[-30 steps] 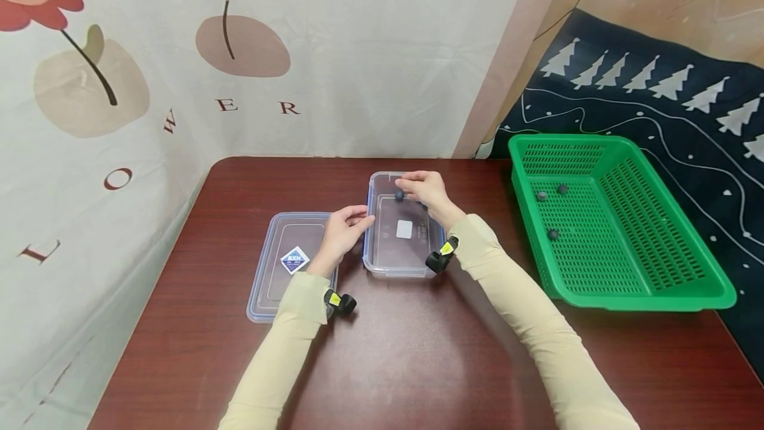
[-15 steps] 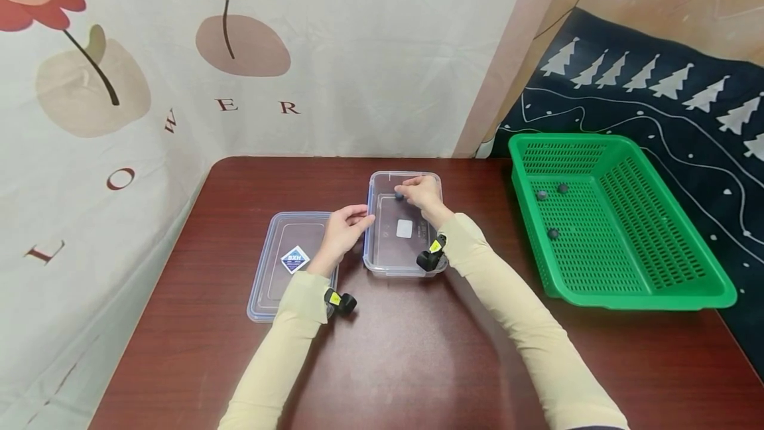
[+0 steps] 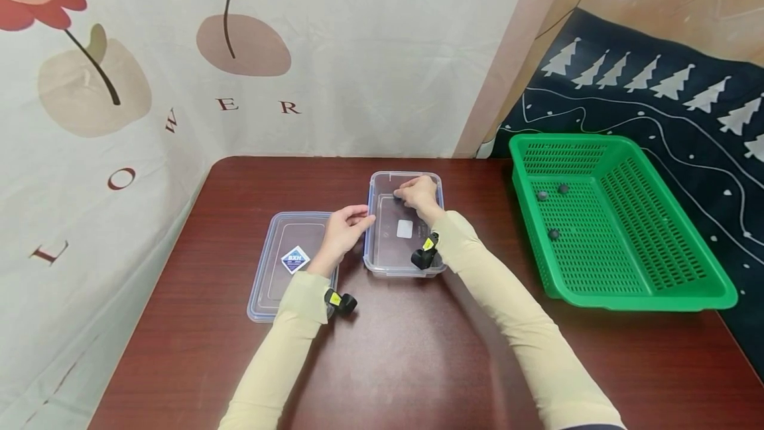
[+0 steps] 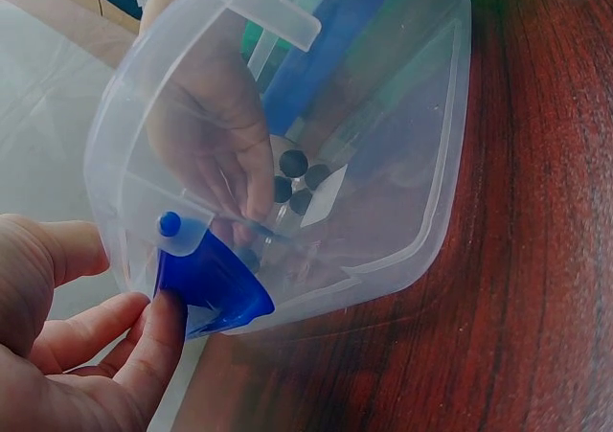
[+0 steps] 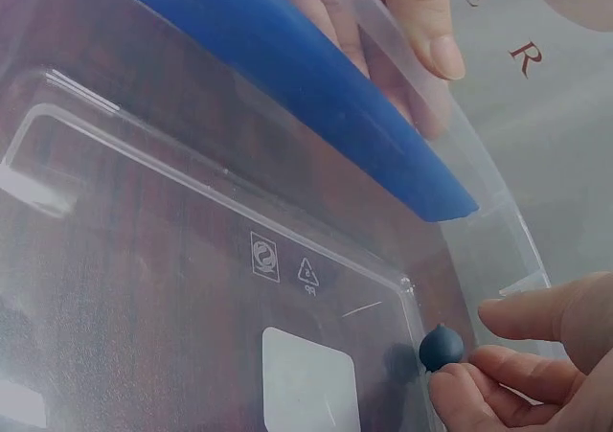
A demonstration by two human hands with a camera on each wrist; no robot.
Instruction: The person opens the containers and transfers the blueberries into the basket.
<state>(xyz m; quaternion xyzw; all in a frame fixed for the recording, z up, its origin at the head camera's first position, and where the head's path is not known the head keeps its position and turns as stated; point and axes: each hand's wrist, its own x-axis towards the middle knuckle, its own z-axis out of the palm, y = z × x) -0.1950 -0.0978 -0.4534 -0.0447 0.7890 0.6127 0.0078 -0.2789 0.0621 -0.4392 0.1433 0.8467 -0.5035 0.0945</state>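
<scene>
A clear plastic food container (image 3: 388,254) with blue latches stands on the table, its top uncovered. My left hand (image 3: 341,236) holds its left side; in the left wrist view a finger touches the blue latch flap (image 4: 213,284). Inside the container's far end is my right hand (image 3: 420,196). A dark blue, blueberry-like ball (image 5: 442,347) lies at its fingertips in the right wrist view, touching a lower finger, with the thumb apart. Several dark balls (image 4: 294,164) show through the container wall in the left wrist view. The lid (image 3: 271,284) lies flat to the left, partly under my left wrist.
A green slotted basket (image 3: 650,300) stands at the right with three dark balls (image 3: 554,234) in its left part. A white sticker (image 3: 404,229) is on the container floor. A printed white curtain (image 3: 358,52) hangs behind the table (image 3: 382,363).
The right hand has shifted slightly left and lower over the container, covering more of the ball, which stays in about the same spot. The left hand has not moved.
</scene>
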